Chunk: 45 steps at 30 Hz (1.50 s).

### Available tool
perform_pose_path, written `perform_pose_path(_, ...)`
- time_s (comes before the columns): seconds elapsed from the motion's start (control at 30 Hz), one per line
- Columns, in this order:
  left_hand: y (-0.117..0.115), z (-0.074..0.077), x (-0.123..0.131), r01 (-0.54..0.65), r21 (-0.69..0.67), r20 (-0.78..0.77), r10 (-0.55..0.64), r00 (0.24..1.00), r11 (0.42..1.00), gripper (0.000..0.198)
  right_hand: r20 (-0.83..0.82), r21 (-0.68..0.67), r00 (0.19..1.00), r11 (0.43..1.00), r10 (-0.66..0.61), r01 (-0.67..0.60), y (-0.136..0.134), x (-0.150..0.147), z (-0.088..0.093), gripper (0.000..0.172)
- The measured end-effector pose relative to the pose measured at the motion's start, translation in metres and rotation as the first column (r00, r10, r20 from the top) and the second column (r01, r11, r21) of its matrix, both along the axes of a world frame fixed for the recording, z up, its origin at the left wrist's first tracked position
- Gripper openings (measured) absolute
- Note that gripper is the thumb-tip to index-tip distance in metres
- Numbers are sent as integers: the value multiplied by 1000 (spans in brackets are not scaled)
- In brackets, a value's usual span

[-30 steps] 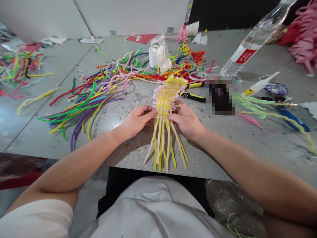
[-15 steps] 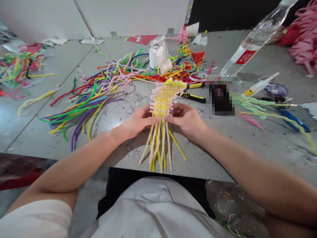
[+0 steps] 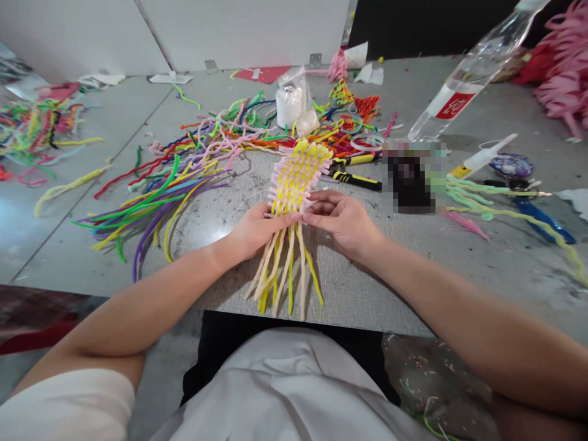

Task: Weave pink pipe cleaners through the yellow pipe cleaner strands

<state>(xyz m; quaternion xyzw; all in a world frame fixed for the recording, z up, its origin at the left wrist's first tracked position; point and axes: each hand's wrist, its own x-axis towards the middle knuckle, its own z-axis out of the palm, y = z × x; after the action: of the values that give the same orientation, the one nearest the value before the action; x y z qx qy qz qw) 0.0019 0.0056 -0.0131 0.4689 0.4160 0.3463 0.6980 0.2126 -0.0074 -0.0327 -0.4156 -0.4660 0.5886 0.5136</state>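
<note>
A woven strip of fuzzy chenille stems in yellow, cream and pale pink is held above the grey table. Its loose yellow and cream ends fan out toward the table's front edge. My left hand grips the lower left of the weave, thumb laid across the front and fingers partly hidden behind it. At the lower right edge, my right hand is closed, thumb and fingers pinching where the weave meets the loose ends. Short pink stem ends stick out along both sides of the strip.
Many coloured stems lie in a heap to the left and behind. Yellow-and-black handled pliers are right of the weave. Farther right are a blurred dark object, a glue bottle and a tall clear bottle. A white jar stands behind.
The woven strip has shifted and tilted slightly left, its loose ends swinging left too. My left thumb reaches farther across the front, while my right hand stays near the right edge.
</note>
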Motion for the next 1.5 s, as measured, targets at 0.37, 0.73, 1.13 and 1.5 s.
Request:
perform_pose_path(0.37,-2,5,-4,46,49,-123,-40,992,998,37,-113,31,992,998,-57,61,-1,-6,4,62)
perform_pose_path(0.73,-2,1,3,-58,-68,-48,55,997,996,35,458,477,750,844,-478,247,-9,1,8,38)
perform_pose_path(1.13,-3,-2,0,212,123,-198,-185,963,969,23,744,626,566,665,-355,-407,-2,7,17,18)
perform_pose_path(1.5,-3,8,2,291,246,-523,-126,843,925,36,783,584,527,682,-330,-440,-2,10,13,28)
